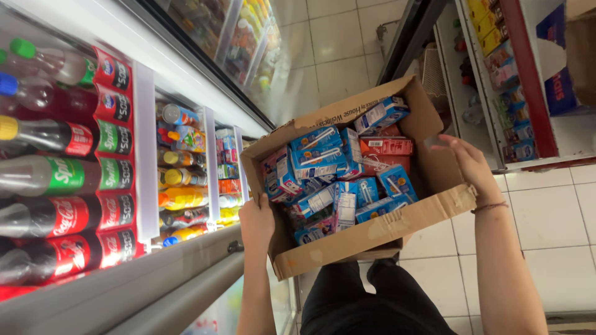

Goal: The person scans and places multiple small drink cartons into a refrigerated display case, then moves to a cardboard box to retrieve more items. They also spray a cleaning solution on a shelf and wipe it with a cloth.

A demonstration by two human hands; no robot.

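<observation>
Between an open drinks cooler and a shop shelf, a cardboard box (372, 232) is held up in the air over the tiled floor (546, 211), carried by both hands and resting on nothing else. The left hand (256, 224) grips the box at its left wall near the near-left corner, fingers wrapped over the rim and thumb inside. The right hand (470, 164) clasps the right wall near the far-right corner, fingers curled over the flap edge, a thin band at the wrist. Inside the box lie many small juice cartons (338, 180), mostly blue with a few red ones toward the far side, heaped loosely from wall to wall, between the two hands. Beside the left hand, the cooler (143, 180) holds rows of soda bottles (62, 174) lying with caps outward, and smaller bottles further along.
</observation>
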